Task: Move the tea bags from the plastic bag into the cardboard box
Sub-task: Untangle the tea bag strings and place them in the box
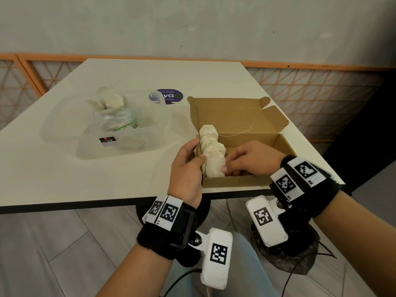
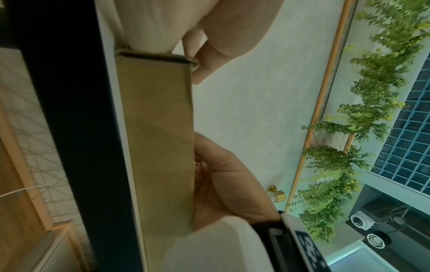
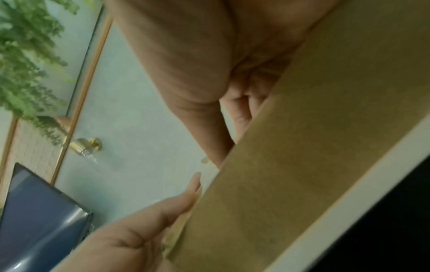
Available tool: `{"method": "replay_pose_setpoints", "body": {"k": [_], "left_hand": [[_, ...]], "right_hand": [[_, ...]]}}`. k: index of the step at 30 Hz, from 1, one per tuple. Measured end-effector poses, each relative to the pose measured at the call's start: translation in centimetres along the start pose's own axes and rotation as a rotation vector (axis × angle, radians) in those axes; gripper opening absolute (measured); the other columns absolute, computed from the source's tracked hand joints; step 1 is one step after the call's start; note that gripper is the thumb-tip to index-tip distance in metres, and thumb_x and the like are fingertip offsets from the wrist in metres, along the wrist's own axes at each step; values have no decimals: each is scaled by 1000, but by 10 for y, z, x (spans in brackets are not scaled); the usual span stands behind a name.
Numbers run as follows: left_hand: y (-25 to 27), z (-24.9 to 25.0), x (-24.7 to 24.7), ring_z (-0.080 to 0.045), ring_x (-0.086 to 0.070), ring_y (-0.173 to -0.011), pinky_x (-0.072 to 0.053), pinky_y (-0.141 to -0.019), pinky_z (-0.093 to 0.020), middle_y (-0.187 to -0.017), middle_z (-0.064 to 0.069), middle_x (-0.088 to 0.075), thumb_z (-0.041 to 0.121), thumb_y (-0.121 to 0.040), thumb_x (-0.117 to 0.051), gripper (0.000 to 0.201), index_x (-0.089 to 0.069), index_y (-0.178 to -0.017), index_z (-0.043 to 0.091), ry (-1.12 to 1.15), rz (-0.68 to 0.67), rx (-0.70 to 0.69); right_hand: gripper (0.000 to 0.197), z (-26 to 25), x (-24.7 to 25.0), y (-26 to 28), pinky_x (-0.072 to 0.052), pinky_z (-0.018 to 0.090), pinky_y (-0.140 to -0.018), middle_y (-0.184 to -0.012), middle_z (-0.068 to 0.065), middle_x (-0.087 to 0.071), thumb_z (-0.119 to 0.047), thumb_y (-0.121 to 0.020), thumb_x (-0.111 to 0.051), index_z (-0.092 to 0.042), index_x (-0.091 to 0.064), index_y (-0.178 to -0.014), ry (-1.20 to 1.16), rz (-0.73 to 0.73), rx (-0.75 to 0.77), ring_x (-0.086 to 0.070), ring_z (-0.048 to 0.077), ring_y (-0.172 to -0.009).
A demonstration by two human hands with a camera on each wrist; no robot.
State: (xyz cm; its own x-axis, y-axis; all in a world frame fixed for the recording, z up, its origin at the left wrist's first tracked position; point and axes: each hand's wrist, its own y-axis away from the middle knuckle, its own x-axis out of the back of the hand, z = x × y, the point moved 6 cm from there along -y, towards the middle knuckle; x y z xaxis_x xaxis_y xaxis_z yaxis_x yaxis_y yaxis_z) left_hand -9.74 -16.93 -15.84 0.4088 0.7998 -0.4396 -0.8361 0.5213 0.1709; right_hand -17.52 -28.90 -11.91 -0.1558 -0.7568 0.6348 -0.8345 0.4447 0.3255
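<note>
Both hands' grip point(image 1: 209, 161) around tea bags point(image 1: 212, 151) at cardboard box point(image 1: 246, 181) left wall, table edge point(image 1: 85, 205) near

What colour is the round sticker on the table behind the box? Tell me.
The sticker is dark purple with white lettering and a green ring; the head view shows it best.

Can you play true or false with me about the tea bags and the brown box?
1. The cardboard box has its lid open. True.
2. The tea bags stand in a row at the box's right side. False: at its left side.
3. Both the left hand and right hand touch the row. True.
4. The plastic bag lies inside the box. False: it lies left of the box, on the table.
</note>
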Motion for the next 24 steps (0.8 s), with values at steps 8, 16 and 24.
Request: {"method": "replay_pose_setpoints", "body": {"k": [8,16,24], "left_hand": [[0,10,-1,-16,-53,-119,-45,-102,-37,-134,-2,-53,7,-96,-47,38,-51,-132,19,-375,-34,-110],[-9,18,-16,-20,-54,-113,-41,-104,-42,-127,-8,-55,42,-100,-31,44,-62,-119,17,-823,-227,-124],[-9,24,-7,-13,-56,-107,-43,-102,-37,-106,10,-58,38,-100,-35,21,-52,-111,31,-498,-122,87]], "right_hand": [[11,-5,24,-1,-44,13,-64,-84,-5,-69,-16,-82,-68,-19,-70,-92,-36,85,41,-63,9,-79],[28,-4,49,-20,-32,33,-106,-138,1,-43,-14,-95,-45,-17,-63,-115,677,165,-5,-41,24,-127],[37,-16,35,-13,-33,35,-109,-141,-3,-44,-24,-95,-47,-18,-49,-132,598,168,113,-42,18,-127]]}}
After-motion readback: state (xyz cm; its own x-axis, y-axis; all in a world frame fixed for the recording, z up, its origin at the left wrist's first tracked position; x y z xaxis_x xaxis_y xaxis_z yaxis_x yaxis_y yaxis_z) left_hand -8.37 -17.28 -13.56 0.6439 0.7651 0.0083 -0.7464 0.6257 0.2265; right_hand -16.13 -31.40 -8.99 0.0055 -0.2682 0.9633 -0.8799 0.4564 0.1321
